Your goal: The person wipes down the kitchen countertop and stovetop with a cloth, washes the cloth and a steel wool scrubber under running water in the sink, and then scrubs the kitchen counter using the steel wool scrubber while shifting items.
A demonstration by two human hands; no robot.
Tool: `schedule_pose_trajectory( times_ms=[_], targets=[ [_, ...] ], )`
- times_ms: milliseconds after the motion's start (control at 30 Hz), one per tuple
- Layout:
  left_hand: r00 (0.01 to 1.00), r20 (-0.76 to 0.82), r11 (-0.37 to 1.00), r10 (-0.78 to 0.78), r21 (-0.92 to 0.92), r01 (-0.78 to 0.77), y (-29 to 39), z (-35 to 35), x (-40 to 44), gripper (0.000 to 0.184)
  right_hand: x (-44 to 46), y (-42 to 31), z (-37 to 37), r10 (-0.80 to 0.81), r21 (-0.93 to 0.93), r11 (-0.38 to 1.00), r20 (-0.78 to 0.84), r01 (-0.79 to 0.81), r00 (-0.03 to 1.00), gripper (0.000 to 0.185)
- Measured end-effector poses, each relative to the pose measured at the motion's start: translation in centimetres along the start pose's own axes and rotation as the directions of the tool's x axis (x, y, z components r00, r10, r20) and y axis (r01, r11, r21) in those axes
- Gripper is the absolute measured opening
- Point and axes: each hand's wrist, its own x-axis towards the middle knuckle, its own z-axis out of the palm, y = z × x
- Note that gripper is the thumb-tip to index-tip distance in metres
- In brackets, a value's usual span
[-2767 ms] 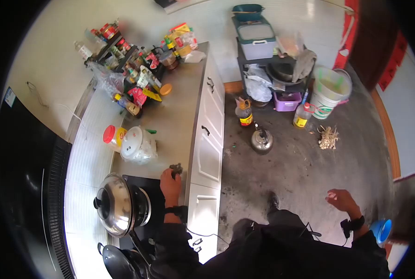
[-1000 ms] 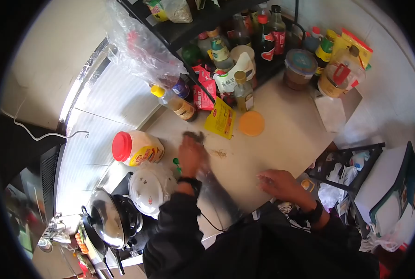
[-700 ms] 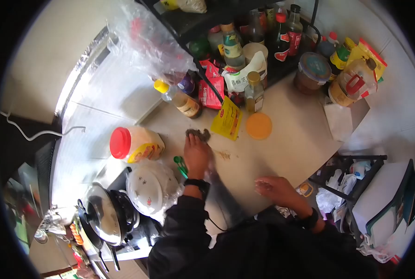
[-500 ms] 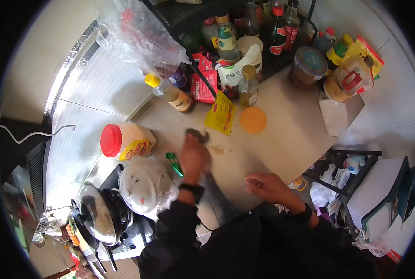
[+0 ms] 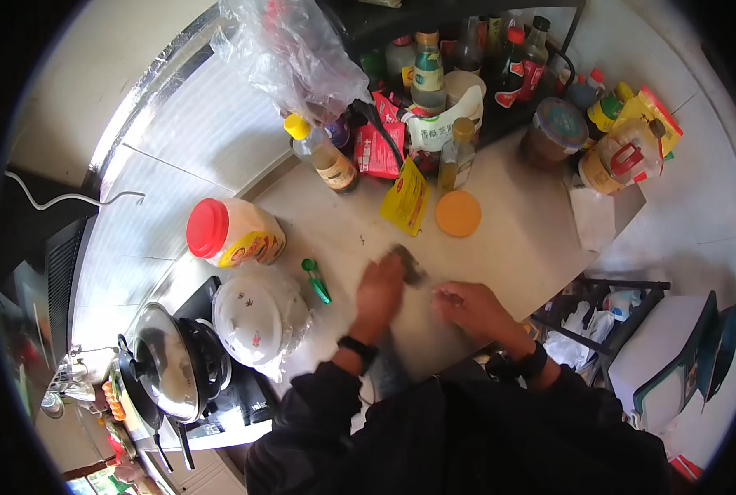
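Note:
My left hand (image 5: 380, 289) is closed on a small dark grey cloth (image 5: 408, 265), pressed to the pale countertop (image 5: 516, 256). Motion blurs that hand a little. Just right of it, my right hand (image 5: 463, 307) hovers low over the counter's near part, its fingers loosely bent and nothing visible in them. A green measuring spoon (image 5: 316, 281) lies left of my left hand. Beyond the cloth are a yellow packet (image 5: 406, 198) and a round orange lid (image 5: 458, 214).
At left stand a red-lidded jar (image 5: 236, 233), a plastic-wrapped white pot (image 5: 256, 318) and a lidded pan (image 5: 170, 363) on the stove. Bottles, including a yellow-capped one (image 5: 322, 157), and a lidded tub (image 5: 555, 128) line the back. A rack (image 5: 607, 318) stands at right.
My left hand has moved right and nearer with the cloth, toward my right hand. The crumbs seen earlier beside the cloth no longer show there. The view has shifted slightly.

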Motion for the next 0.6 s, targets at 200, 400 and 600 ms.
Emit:
schedule_pose_trajectory(
  times_ms=[200, 400, 600],
  targets=[
    [0.999, -0.052, 0.997, 0.007, 0.077, -0.003, -1.8, 1.7, 2.5, 0.026, 1.4, 0.7, 0.5, -0.006, 0.058, 0.998, -0.135, 0.014, 0.991, 0.047],
    [0.993, -0.050, 0.989, -0.109, 0.097, 0.113, -5.2, -0.6, 8.4, 0.034, 5.0, -3.0, 0.6, 0.012, -0.011, 1.000, -0.341, -0.017, 0.940, 0.079],
    [0.998, -0.051, 0.999, -0.041, 0.028, 0.043, -5.2, -1.3, 6.9, 0.035, 9.8, -1.5, 2.1, -0.156, -0.159, 0.984, -0.514, 0.085, 0.844, 0.090]
  ],
)
